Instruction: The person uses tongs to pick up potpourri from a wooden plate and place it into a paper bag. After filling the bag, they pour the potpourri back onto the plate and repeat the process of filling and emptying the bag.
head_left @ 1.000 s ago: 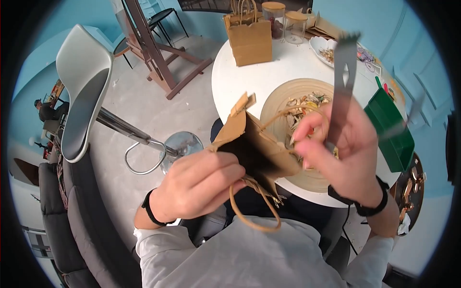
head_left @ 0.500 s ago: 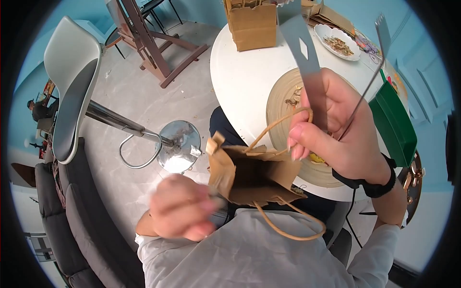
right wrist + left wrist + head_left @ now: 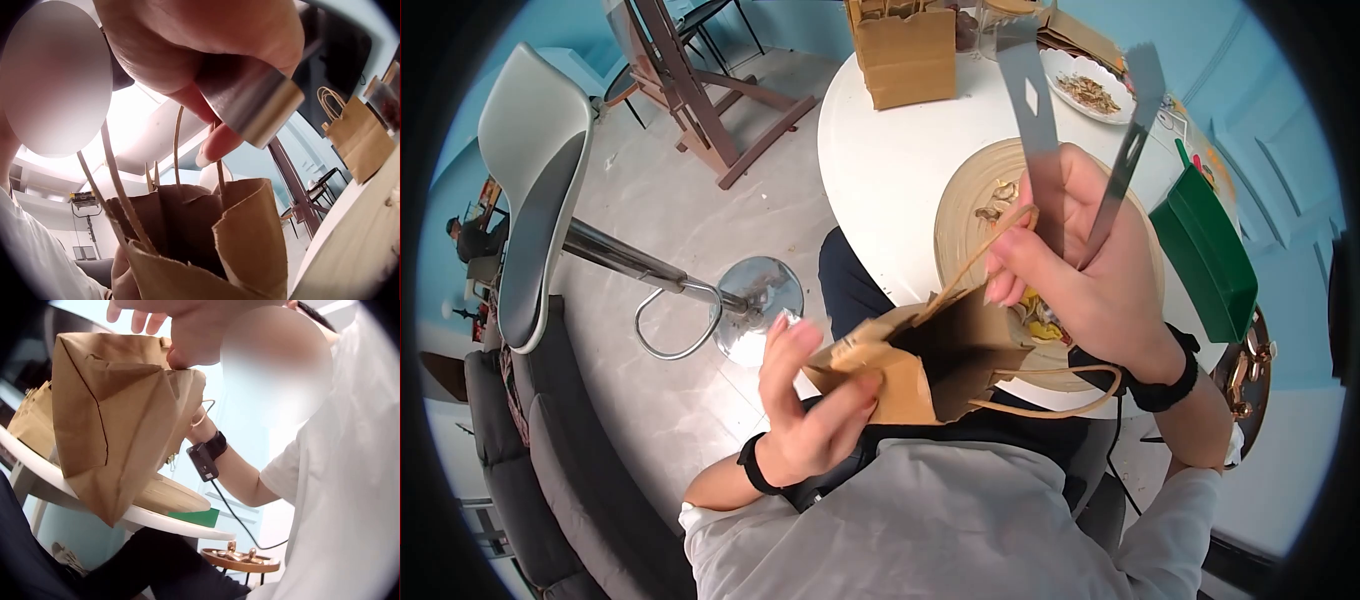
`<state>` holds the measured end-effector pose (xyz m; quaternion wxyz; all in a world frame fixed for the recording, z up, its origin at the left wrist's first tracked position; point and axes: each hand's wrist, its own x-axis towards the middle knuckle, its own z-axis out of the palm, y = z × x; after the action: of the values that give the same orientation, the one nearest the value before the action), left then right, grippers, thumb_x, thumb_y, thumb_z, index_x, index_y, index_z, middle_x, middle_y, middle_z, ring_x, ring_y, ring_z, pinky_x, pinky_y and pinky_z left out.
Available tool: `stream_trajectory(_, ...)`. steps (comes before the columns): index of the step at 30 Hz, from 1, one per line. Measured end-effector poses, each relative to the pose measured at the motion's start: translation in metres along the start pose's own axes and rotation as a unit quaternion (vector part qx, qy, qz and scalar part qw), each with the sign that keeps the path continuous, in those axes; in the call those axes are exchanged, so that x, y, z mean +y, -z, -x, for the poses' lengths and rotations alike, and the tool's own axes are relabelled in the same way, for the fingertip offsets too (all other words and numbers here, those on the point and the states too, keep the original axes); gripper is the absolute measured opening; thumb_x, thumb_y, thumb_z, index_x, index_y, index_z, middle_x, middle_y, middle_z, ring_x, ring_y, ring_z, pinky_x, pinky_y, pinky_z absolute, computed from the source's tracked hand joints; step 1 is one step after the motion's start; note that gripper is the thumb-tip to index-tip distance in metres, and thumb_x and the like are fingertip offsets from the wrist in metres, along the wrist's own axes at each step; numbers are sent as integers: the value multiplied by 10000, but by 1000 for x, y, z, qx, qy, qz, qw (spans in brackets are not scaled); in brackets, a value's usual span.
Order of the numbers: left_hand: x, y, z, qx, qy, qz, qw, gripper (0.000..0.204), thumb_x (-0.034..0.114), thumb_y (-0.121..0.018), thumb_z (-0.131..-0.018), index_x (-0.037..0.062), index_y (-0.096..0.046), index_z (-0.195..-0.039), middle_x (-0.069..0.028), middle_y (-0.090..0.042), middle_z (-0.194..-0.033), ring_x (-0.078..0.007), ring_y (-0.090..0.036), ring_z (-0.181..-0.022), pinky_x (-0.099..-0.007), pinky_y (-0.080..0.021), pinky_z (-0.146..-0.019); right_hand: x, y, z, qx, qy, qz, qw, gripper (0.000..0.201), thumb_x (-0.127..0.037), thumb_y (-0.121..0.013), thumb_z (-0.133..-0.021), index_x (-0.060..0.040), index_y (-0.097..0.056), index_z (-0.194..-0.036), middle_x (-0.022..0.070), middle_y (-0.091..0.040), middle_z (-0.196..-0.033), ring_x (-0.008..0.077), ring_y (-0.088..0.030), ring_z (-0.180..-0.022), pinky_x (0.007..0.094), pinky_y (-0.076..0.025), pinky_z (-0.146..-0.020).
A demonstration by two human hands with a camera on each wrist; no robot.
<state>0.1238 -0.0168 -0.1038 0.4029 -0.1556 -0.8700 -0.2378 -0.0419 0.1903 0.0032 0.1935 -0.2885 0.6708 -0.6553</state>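
My right hand [image 3: 1090, 260] holds metal tongs [image 3: 1032, 100], arms apart and pointing up, and pinches one twisted handle of a small brown paper bag [image 3: 900, 385]. The bag hangs tilted over my lap, its mouth facing up and its other handle loose. My left hand [image 3: 810, 410] touches the bag's left side, with some fingers raised off it. In the left wrist view, the thumb of my left hand [image 3: 200, 328] lies at the bag's top edge. A wooden clip [image 3: 152, 176] shows at the rim in the right wrist view.
A round plate [image 3: 960, 230] with mixed dried pieces sits on the white table [image 3: 855, 180]. Beyond it stand another paper bag [image 3: 907, 62], jars and a white dish [image 3: 1055, 68]. A green box [image 3: 1208, 255] is at the right, a stool [image 3: 530, 200] at the left.
My left hand came off the bag, then returned to touch its left side. The bag has turned and shifted left. The tongs swung with my right hand, which keeps the handle.
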Motion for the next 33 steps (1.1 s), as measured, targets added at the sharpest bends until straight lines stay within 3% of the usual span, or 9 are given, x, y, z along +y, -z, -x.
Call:
stream_trajectory(2, -4, -3, -1, -48, 80, 85, 992, 369, 1, -705, -699, 29, -650, -1062, -339, -379, -1404, -465, -414, -1313, -613, -260, -1116, 4, 0, 0, -2, -4, -1, 1000, 229, 52, -563, -915, -1, -432, -1096, 88, -617, -837, 128, -654, -669, 224, -520, -573)
stream_trajectory(7, -4, -14, 4, -72, 97, 106, 987, 424, 25, -561, -792, 27, -608, -1214, -343, -365, -1421, -472, -391, -1338, -604, -223, -1131, 6, 4, 2, 9, -7, -5, 1000, 244, 31, -587, -917, -4, -432, -1101, 91, -621, -861, 130, -657, -681, 227, -522, -574)
stream_trajectory(14, -10, -24, 12, -88, 63, 124, 986, 523, 347, -394, -1010, 92, -403, -1467, -377, -271, -1469, -522, -330, -1358, -622, -157, -1130, -1, 28, 12, 49, -42, 75, 995, 265, -19, -662, -875, -18, -479, -1066, 67, -620, -837, 85, -598, -595, 203, -466, -499)
stream_trajectory(22, -14, -28, 18, -89, 52, 119, 988, 585, 465, -367, -1014, 169, -330, -1517, -432, -243, -1447, -546, -319, -1352, -632, -167, -1119, -2, 112, 52, -8, -238, 115, 964, 272, -229, -623, -950, -41, -530, -1124, 2, -577, -788, 42, -518, -604, 202, -395, -497)
stream_trajectory(23, -14, -27, 17, -88, 54, 122, 987, 585, 465, -367, -1014, 169, -330, -1517, -432, -243, -1447, -546, -319, -1352, -632, -167, -1119, 6, 116, 59, -8, -241, 117, 963, 272, -229, -623, -950, -41, -530, -1124, 2, -577, -788, 42, -518, -604, 202, -395, -497)
stream_trajectory(25, -14, -28, 17, -90, 42, 114, 988, 605, 501, -349, -1013, 188, -305, -1529, -429, -248, -1449, -551, -319, -1350, -638, -176, -1112, 23, 118, 75, -10, -57, 388, 920, 278, -186, -627, -940, -6, -529, -1127, 26, -569, -749, 105, -532, -619, 272, -427, -538)
stream_trajectory(27, -15, -29, 19, -90, 41, 116, 988, 618, 540, -335, -1008, 215, -295, -1532, -426, -251, -1452, -549, -319, -1351, -642, -180, -1108, 3, 108, 78, 0, -101, 426, 899, 297, -152, -649, -917, 7, -530, -1138, 69, -570, -772, 165, -553, -646, 314, -452, -612)
stream_trajectory(29, -15, -27, 17, -97, 39, 106, 989, 623, 571, -333, -999, 242, -306, -1527, -417, -256, -1457, -537, -321, -1356, -641, -181, -1109, -5, 109, 79, 40, -178, 545, 818, 313, -118, -666, -901, -8, -531, -1161, 98, -593, -811, 180, -578, -692, 301, -459, -666)
stream_trajectory(33, -18, -25, 12, -114, 20, 100, 988, 626, 566, -375, -988, 252, -309, -1526, -410, -263, -1464, -520, -329, -1362, -640, -184, -1110, 9, 139, 73, 90, -149, 461, 870, 270, -188, -630, -941, 3, -568, -1121, 111, -597, -804, 147, -530, -688, 301, -441, -654)
